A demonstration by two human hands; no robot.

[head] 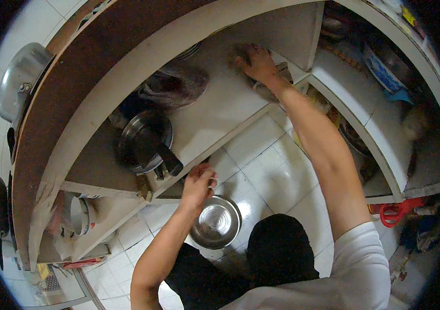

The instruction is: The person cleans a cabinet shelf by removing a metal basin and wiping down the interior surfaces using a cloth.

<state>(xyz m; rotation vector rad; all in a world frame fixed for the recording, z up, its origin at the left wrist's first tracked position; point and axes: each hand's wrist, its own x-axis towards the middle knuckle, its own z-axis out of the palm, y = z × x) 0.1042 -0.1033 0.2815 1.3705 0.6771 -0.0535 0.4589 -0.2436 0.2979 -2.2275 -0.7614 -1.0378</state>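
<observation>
My right hand [258,64] reaches deep into the cabinet, over its pale shelf [220,112]. Its fingertips are in shadow and blurred, so whether they grip anything is unclear. A bundled, greyish thing [285,71] lies just beside that wrist. My left hand [199,182] hovers in front of the shelf's front edge with curled fingers. Something whitish shows at its fingertips, too small to identify. Below it, a round stainless steel bowl [216,221] stands on the tiled floor. To its upper left, a metal pan [146,135] with a black handle rests on the shelf.
A clear plastic bag [177,87] with dark contents lies behind the pan. An upright divider [315,42] separates the right compartment, which holds a blue-and-white dish [384,69]. A white enamel-like mug [80,215] sits lower left. An aluminium pot [22,81] stands on the countertop [63,73]. Red-handled scissors [392,215] are at right.
</observation>
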